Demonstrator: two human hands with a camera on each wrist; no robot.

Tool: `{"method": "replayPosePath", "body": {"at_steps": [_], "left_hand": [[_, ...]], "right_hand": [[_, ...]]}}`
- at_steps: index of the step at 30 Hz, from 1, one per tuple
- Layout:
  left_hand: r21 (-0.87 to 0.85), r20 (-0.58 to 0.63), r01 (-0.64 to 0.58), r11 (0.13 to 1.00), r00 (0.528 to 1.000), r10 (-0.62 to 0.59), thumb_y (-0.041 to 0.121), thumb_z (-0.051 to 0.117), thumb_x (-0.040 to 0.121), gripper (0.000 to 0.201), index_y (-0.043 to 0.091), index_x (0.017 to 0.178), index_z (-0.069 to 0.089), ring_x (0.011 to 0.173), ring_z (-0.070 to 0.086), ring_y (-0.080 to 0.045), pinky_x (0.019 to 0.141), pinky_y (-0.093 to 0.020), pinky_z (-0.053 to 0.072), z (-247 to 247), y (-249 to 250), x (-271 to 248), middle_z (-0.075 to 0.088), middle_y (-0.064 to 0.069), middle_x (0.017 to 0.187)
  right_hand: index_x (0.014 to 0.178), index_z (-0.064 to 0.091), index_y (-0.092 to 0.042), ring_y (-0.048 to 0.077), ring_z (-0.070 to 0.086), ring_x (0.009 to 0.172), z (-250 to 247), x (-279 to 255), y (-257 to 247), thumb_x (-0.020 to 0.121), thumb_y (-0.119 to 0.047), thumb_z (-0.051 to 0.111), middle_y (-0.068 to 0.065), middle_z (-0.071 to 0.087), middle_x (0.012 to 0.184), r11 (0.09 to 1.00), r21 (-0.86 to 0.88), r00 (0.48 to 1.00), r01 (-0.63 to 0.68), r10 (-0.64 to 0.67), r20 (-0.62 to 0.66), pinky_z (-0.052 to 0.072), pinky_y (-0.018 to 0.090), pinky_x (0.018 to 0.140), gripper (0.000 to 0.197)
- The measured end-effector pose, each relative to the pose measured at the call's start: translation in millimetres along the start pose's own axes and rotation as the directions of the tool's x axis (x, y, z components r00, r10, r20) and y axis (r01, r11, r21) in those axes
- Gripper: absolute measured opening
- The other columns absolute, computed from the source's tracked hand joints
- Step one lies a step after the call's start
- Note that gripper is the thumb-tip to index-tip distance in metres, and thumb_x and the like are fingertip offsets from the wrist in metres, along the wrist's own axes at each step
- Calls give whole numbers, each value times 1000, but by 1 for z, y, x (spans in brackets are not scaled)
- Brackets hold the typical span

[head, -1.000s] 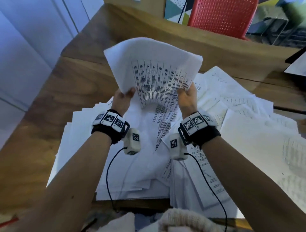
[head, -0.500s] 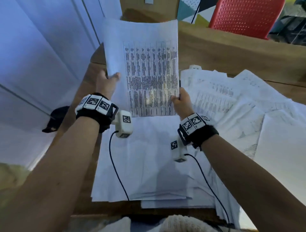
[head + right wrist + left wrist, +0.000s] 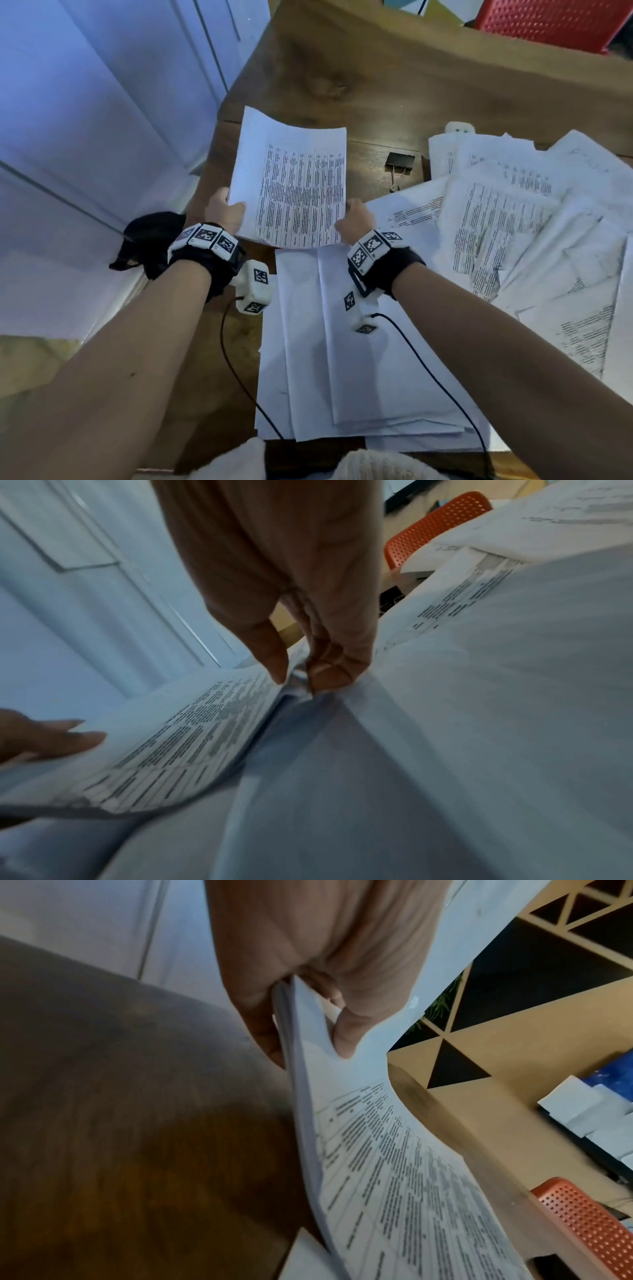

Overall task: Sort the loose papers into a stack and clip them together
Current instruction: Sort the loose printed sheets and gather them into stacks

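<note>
A thin bundle of printed sheets (image 3: 294,185) hangs low over the wooden table's left part, text side up. My left hand (image 3: 224,209) pinches its near left edge, thumb on top; the left wrist view shows the bundle (image 3: 369,1150) between thumb and fingers of my left hand (image 3: 308,1031). My right hand (image 3: 354,222) pinches the near right corner; in the right wrist view the bundle (image 3: 178,737) is caught at my right hand's (image 3: 298,674) fingertips. A black binder clip (image 3: 400,161) lies on the bare wood just right of the bundle. Loose papers (image 3: 513,219) spread over the table's right side.
A flat pile of blank-side sheets (image 3: 342,359) lies under my forearms at the table's near edge. A black cloth-like object (image 3: 150,240) sits off the table's left edge. A red perforated chair (image 3: 555,20) stands behind the table. White cabinet doors (image 3: 102,137) are on the left.
The bundle, held upright a second ago, has come down and to the left, now lying nearly flat above the wood. The view has turned left, bringing the binder clip into sight.
</note>
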State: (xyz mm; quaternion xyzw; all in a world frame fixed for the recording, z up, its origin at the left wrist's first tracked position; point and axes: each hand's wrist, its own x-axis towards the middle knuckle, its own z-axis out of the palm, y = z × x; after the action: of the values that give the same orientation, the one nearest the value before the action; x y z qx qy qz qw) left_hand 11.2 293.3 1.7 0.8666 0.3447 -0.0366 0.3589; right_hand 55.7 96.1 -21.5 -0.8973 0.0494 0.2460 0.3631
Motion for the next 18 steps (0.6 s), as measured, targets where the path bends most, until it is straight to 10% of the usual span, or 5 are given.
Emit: {"method": "replayPosePath", "body": {"at_steps": [7, 13, 18], "left_hand": [[210, 77, 170, 963, 979, -189, 23, 67, 83, 70, -1, 138, 30, 139, 24, -36, 112, -43, 25, 15, -6, 1, 22, -21, 149], [119, -174, 179, 977, 972, -157, 20, 74, 73, 72, 3, 129, 32, 133, 24, -35, 105, -46, 31, 35, -12, -35, 24, -18, 143], [109, -86, 292, 950, 955, -284, 31, 70, 74, 78, -1, 132, 28, 133, 23, -34, 106, -45, 29, 58, -16, -79, 21, -16, 143]], "right_hand": [[99, 39, -6, 30, 42, 105, 0, -7, 4, 81, 0, 47, 16, 42, 115, 970, -236, 998, 54, -49, 29, 36, 36, 90, 21], [131, 30, -9, 35, 32, 122, 3, -63, 22, 79, -33, 61, 13, 28, 136, 935, -353, 998, 33, -50, -40, 34, 46, 96, 66], [140, 14, -15, 41, 11, 135, 44, -108, 47, 67, -58, 67, 13, 9, 148, 837, -546, 998, 42, -16, 53, 30, 52, 101, 100]]}}
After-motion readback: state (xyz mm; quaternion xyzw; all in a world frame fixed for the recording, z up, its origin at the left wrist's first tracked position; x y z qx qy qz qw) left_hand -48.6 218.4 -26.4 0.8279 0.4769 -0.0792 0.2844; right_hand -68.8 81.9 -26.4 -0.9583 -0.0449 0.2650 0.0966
